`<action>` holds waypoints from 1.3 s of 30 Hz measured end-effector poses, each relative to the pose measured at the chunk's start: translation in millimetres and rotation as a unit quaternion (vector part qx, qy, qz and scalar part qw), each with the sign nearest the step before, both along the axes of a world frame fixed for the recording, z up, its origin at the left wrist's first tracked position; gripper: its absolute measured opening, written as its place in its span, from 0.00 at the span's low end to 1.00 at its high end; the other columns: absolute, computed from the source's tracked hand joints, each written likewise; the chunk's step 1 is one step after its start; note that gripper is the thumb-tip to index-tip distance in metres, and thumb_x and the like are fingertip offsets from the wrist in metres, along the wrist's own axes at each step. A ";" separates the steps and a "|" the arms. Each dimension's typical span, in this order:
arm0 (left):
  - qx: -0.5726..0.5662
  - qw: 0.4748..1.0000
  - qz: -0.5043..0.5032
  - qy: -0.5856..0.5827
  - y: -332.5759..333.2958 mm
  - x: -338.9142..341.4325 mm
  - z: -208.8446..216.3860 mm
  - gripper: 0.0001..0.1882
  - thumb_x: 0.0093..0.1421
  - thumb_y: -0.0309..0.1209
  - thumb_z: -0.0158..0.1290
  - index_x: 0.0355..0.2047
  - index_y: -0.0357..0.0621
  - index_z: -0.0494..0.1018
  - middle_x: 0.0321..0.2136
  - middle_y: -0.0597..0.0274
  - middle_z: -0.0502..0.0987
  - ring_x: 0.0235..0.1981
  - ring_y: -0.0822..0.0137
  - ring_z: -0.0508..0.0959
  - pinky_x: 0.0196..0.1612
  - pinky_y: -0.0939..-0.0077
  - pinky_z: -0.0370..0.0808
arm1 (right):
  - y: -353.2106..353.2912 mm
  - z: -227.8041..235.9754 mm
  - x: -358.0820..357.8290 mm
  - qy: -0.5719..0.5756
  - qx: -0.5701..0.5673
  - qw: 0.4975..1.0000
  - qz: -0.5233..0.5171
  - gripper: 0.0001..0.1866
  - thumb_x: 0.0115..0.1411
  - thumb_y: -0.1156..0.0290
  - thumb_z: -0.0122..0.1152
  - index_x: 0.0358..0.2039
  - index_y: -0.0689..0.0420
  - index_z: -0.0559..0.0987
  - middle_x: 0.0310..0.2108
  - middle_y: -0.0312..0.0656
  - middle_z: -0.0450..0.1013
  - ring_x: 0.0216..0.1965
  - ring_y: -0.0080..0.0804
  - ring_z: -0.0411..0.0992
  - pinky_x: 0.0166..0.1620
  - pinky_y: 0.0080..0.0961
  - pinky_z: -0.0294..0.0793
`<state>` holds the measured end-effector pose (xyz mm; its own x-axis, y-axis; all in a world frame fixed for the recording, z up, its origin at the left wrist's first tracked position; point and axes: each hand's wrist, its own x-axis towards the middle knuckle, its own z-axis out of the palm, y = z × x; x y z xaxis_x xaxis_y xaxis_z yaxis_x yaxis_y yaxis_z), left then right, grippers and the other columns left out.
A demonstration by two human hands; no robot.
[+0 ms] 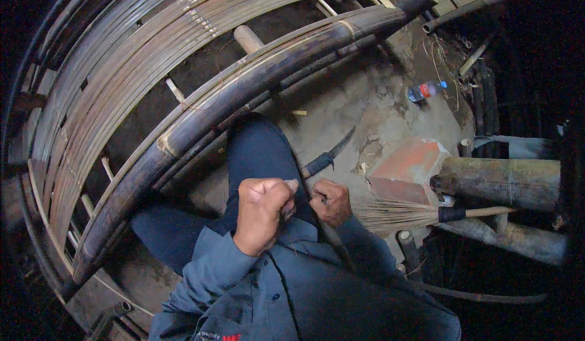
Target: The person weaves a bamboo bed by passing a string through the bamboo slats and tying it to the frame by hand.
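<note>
Fingers of the left hand (263, 212) curl into a tight fist, and those of the right hand (331, 201) fold shut just beside it; both seem to pinch a thin strand (303, 193) stretched between them, too fine to identify. Just beyond the knuckles lies a knife (326, 157) on the ground. Right of the fingers rests a broom (420, 214) beside a brick (407, 169).

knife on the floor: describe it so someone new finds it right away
Start at the red brick on the concrete floor, right of the person's knee. The knife lies between the two, just above the right hand. It is the only dark, slim, curved blade there, its thick black handle toward the knee; the broom nearby is pale and bristly.
</note>
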<state>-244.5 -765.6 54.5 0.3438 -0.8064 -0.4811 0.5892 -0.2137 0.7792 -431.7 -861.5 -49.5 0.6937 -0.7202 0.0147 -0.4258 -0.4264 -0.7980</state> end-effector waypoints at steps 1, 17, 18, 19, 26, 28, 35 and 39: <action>0.000 1.000 0.002 0.005 -0.2 0.0 -2.7 0.20 0.62 0.29 0.55 0.12 0.39 0.69 0.13 0.69 0.70 0.15 0.79 0.66 0.20 0.78 0.62 | -1.0 -0.7 0.1 0.005 -0.006 1.000 0.008 0.06 0.46 0.73 0.58 0.22 0.60 0.71 0.22 0.51 0.69 0.25 0.54 0.71 0.28 0.42 0.70; -0.070 0.987 0.087 0.120 -33.5 75.3 43.6 0.16 0.66 0.31 0.53 0.20 0.47 0.67 0.14 0.70 0.63 0.16 0.76 0.63 0.22 0.75 0.66 | -31.3 -27.2 -87.4 0.188 0.072 0.970 -0.132 0.07 0.60 0.71 0.58 0.33 0.61 0.79 0.27 0.44 0.73 0.32 0.34 0.74 0.40 0.29 0.73; -0.126 0.979 0.015 0.157 -36.3 75.8 27.9 0.17 0.66 0.32 0.53 0.18 0.44 0.69 0.15 0.67 0.67 0.19 0.76 0.67 0.24 0.74 0.68 | -39.4 -5.4 -51.4 0.102 0.038 0.983 -0.150 0.08 0.61 0.71 0.57 0.36 0.61 0.80 0.30 0.44 0.74 0.35 0.32 0.73 0.43 0.27 0.72; -0.107 0.992 -0.005 0.060 -41.1 76.0 24.1 0.17 0.66 0.33 0.53 0.19 0.41 0.72 0.16 0.65 0.70 0.20 0.74 0.69 0.25 0.74 0.69 | -36.9 14.2 -23.2 0.024 0.016 0.986 -0.164 0.10 0.63 0.71 0.55 0.40 0.61 0.80 0.33 0.43 0.74 0.38 0.30 0.73 0.46 0.25 0.72; -0.115 0.944 -0.136 -0.278 -47.3 81.7 5.6 0.15 0.64 0.37 0.59 0.30 0.36 0.81 0.44 0.55 0.75 0.45 0.65 0.73 0.48 0.70 0.70 | -43.4 112.3 91.7 -0.126 -0.094 0.987 0.025 0.15 0.61 0.68 0.60 0.46 0.62 0.80 0.49 0.49 0.72 0.55 0.44 0.69 0.60 0.33 0.67; -0.107 0.897 -0.114 -0.414 -52.3 76.3 5.4 0.14 0.63 0.37 0.60 0.31 0.37 0.82 0.45 0.53 0.74 0.52 0.63 0.69 0.54 0.67 0.67 | -47.7 101.3 98.1 -0.154 -0.060 0.984 0.072 0.14 0.62 0.68 0.60 0.45 0.62 0.80 0.48 0.49 0.73 0.54 0.42 0.70 0.59 0.32 0.67; -0.075 0.994 -0.011 -0.081 -41.7 96.3 7.5 0.15 0.62 0.37 0.60 0.31 0.34 0.81 0.41 0.57 0.77 0.42 0.61 0.74 0.53 0.71 0.67 | -67.0 80.2 56.0 -0.187 0.353 0.915 0.055 0.07 0.65 0.71 0.61 0.38 0.62 0.80 0.33 0.39 0.77 0.37 0.25 0.73 0.44 0.24 0.72; -0.242 0.966 0.027 0.086 -47.7 82.8 7.2 0.22 0.69 0.35 0.50 0.16 0.41 0.70 0.30 0.55 0.77 0.39 0.58 0.79 0.52 0.65 0.71 | -74.3 47.7 16.5 -0.243 0.428 0.870 -0.019 0.08 0.64 0.69 0.61 0.38 0.61 0.80 0.29 0.37 0.76 0.30 0.19 0.71 0.36 0.20 0.70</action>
